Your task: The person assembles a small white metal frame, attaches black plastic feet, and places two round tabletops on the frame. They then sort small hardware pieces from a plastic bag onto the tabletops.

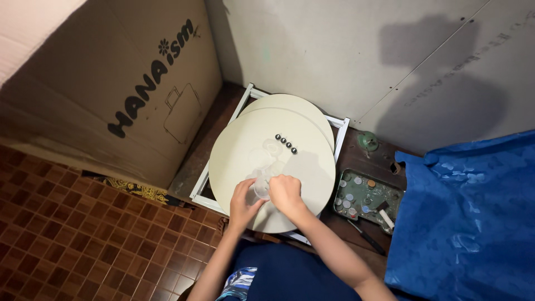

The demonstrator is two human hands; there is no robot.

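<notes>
Gripping a clear cup (261, 187), contents unclear, both hands (267, 198).

I see my left hand (243, 199) and right hand (285, 193) meeting over a clear plastic piece (262, 185) on the round tabletop (239, 145); four screws (285, 142) lie behind, cardboard box (111, 83) left, paint tray (365, 198) right.

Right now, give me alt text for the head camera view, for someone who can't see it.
Seen from above, the left hand and right hand hold a clear piece over a cream round board. Four dark balls lie in a row on the board. A cardboard box stands to the left, blue cloth to the right.
</notes>
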